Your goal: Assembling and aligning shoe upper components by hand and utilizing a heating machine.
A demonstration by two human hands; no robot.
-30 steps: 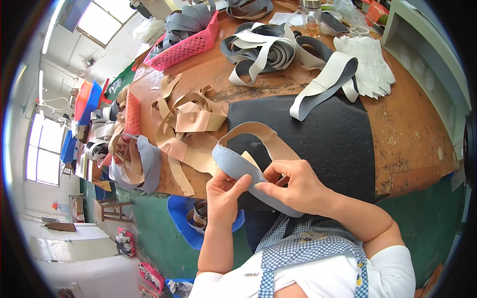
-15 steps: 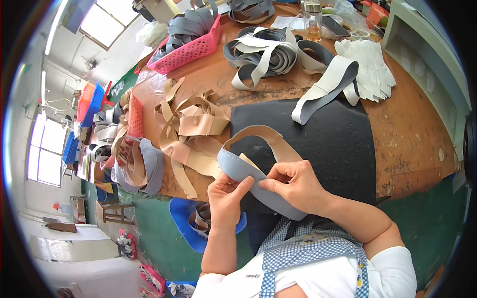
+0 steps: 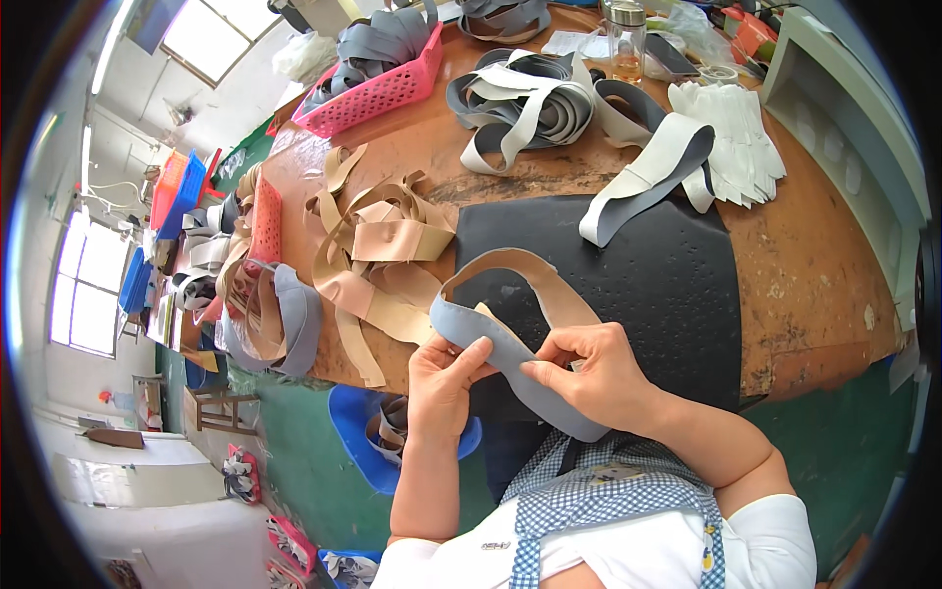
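Observation:
A looped strip (image 3: 546, 401), blue-grey outside and tan inside, is held over the front of a black mat (image 3: 667, 294). My left hand (image 3: 446, 383) grips its near edge with the thumb on the grey face. To the right, my right hand (image 3: 596, 371) pinches the same strip between thumb and bent fingers. A small pale tip shows inside the loop, just behind the grey band. Left of the mat lies a loose heap of tan strips (image 3: 397, 236), close to the loop.
A white-and-grey strip (image 3: 653, 172) trails onto the mat from a coiled pile (image 3: 530, 108). Beside it fans a stack of white pieces (image 3: 731, 147). A pink basket (image 3: 383, 90) of grey strips and a glass jar (image 3: 626, 49) stand at the back. Below the table edge sits a blue tub (image 3: 353, 437).
My left thumb has shifted slightly up and left on the strip, and the right hand slightly right. Both hands keep their hold; the view has shifted a little.

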